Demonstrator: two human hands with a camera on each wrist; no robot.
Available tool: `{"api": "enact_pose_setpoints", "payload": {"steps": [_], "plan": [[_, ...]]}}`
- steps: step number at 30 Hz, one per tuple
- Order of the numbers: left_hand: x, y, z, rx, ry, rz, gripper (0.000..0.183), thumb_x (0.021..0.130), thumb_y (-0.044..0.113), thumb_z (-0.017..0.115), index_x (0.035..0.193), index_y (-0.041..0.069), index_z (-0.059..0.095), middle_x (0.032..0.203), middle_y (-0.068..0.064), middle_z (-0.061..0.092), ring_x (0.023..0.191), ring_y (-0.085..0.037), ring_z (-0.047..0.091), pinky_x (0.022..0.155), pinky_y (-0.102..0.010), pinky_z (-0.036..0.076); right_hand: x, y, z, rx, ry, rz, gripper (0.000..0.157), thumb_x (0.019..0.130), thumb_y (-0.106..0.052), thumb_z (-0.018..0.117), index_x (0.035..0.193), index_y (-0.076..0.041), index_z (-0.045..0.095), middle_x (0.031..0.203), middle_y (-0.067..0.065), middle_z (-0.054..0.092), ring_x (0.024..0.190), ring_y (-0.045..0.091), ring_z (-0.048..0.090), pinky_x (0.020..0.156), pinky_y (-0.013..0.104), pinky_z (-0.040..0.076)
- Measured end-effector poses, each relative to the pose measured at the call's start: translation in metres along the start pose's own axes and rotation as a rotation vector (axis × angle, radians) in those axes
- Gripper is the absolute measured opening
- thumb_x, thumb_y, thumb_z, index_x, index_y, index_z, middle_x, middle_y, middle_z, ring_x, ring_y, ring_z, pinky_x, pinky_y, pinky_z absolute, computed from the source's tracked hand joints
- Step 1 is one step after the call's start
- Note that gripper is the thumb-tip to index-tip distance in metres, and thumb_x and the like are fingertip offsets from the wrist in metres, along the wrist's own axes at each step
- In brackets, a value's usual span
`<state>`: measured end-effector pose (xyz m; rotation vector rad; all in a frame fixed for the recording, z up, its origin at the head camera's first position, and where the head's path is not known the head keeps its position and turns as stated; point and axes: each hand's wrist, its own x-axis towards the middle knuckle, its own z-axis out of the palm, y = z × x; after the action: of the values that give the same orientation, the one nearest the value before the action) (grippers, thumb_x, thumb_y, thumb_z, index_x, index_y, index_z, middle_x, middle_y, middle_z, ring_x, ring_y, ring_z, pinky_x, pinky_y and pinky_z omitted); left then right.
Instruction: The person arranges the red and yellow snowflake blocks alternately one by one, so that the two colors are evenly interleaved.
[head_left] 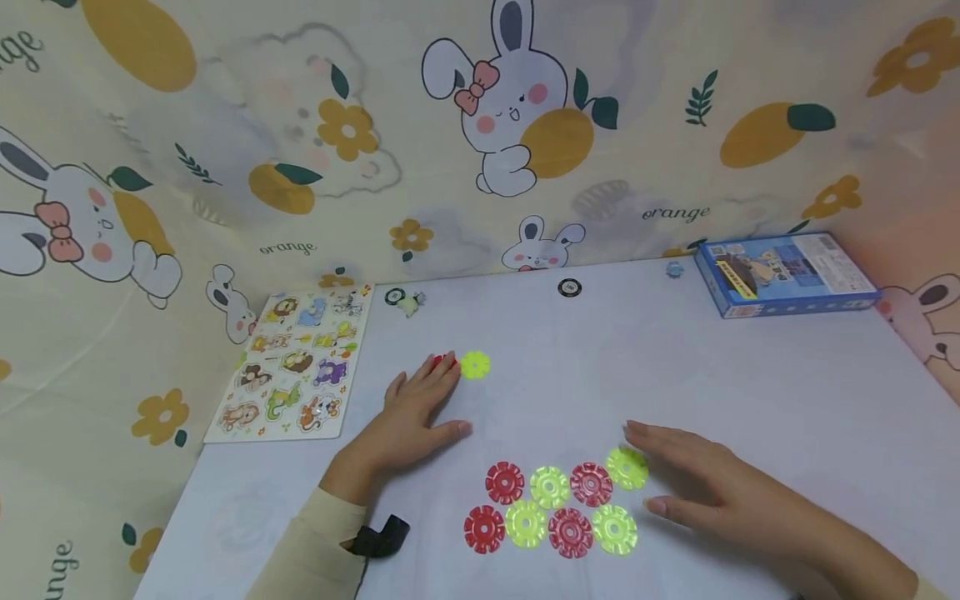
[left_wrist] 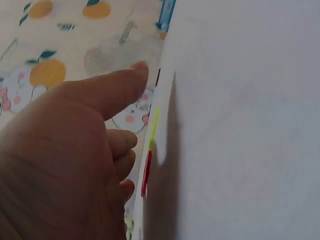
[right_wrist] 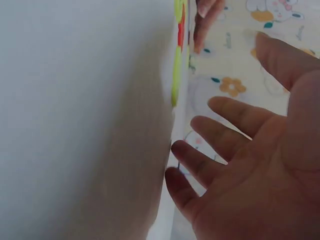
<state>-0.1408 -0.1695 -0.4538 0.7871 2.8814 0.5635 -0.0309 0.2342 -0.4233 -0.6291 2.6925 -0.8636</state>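
On the white table, red and yellow-green notched plastic discs [head_left: 570, 532] lie flat in two rows of several, colours mixed. My left hand [head_left: 412, 415] stretches out beyond them, fingers extended over a red disc [head_left: 437, 362] that they partly cover. Whether the fingertips touch that disc, I cannot tell. Just right of it lies a yellow-green disc [head_left: 475, 365]. My right hand [head_left: 712, 483] is beside the rows' right end, nearest the upper yellow-green disc [head_left: 627, 468]. Its fingers are spread and relaxed in the right wrist view, and nothing is held.
An animal puzzle board [head_left: 292, 367] lies at the left. Along the back are a black round token [head_left: 570, 287], another token [head_left: 394, 296] with a small figure [head_left: 409, 305], a tiny blue piece [head_left: 675, 269] and a blue box [head_left: 787, 275]. A patterned curtain [head_left: 450, 217] hangs behind.
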Motion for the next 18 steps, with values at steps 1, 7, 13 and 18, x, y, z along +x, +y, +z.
{"api": "enact_pose_setpoints", "payload": {"steps": [1, 7, 13, 18], "plan": [[0.000, 0.002, 0.000, 0.004, 0.000, 0.009, 0.085, 0.084, 0.066, 0.055, 0.152, 0.022, 0.028, 0.158, 0.007, 0.014, 0.144, -0.020, 0.005, 0.108, -0.060, 0.003, -0.001, -0.003, 0.002, -0.007, -0.020, 0.005, 0.072, 0.082, -0.059, 0.064, 0.146, -0.037, 0.039, 0.149, -0.019, 0.033, 0.137, 0.011, 0.029, 0.103, 0.048, 0.033], [0.002, 0.009, 0.005, 0.046, -0.068, 0.007, 0.090, 0.082, 0.075, 0.047, 0.153, 0.025, 0.025, 0.159, 0.009, 0.010, 0.144, -0.022, 0.004, 0.108, -0.059, 0.002, 0.002, -0.026, 0.017, -0.132, -0.166, -0.021, 0.078, 0.078, -0.073, 0.056, 0.146, -0.046, 0.030, 0.153, -0.024, 0.018, 0.142, 0.016, 0.012, 0.099, 0.057, 0.023], [0.003, 0.007, 0.008, 0.057, -0.077, 0.006, 0.092, 0.081, 0.075, 0.046, 0.154, 0.025, 0.021, 0.158, 0.010, 0.010, 0.144, -0.019, 0.003, 0.109, -0.058, 0.002, 0.014, -0.034, 0.027, -0.248, -0.228, -0.074, 0.083, 0.077, -0.078, 0.049, 0.149, -0.041, 0.029, 0.154, -0.021, 0.018, 0.143, 0.022, 0.009, 0.100, 0.059, 0.019], [0.004, 0.007, 0.009, 0.055, -0.066, 0.028, 0.091, 0.083, 0.072, 0.049, 0.154, 0.023, 0.020, 0.159, 0.008, 0.010, 0.144, -0.020, 0.002, 0.109, -0.059, 0.003, 0.030, -0.033, 0.027, -0.361, -0.207, -0.053, 0.087, 0.077, -0.081, 0.042, 0.150, -0.036, 0.030, 0.155, -0.015, 0.020, 0.144, 0.024, 0.006, 0.101, 0.062, 0.017]]}}
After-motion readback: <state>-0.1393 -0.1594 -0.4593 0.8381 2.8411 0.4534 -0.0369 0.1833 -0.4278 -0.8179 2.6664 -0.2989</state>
